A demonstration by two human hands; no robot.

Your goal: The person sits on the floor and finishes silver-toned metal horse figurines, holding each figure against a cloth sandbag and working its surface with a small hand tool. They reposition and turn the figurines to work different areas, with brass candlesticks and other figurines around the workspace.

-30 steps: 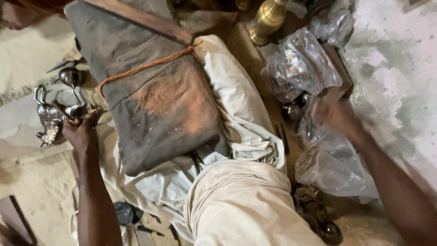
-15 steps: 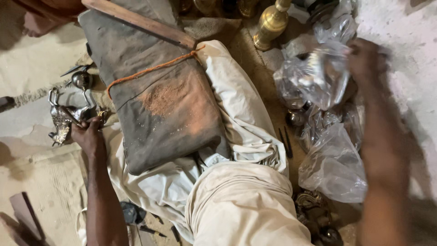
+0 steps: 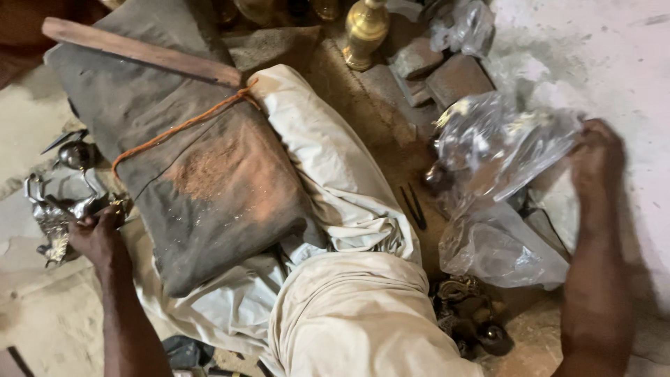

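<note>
My left hand (image 3: 98, 234) is closed around a shiny metal figurine (image 3: 66, 202) at the left, beside a dark grey cushion (image 3: 202, 174) tied with an orange string. My right hand (image 3: 597, 157) grips a clear plastic bag (image 3: 495, 143) at the right, lifted above another crumpled clear bag (image 3: 499, 248) on the ground. Light metal pieces show through the held bag. My cream-clothed knee (image 3: 356, 314) fills the lower middle.
A wooden stick (image 3: 139, 52) lies across the cushion's top. A brass stand (image 3: 366, 31) and stone blocks (image 3: 453, 77) sit at the back. Dark metal parts (image 3: 471, 321) lie by my knee, and thin dark tweezers (image 3: 415, 206) rest on the dusty ground.
My right hand rose from the lower bags and took hold of a clear plastic bag, now holding it further right. My left hand stayed on the metal figurine.
</note>
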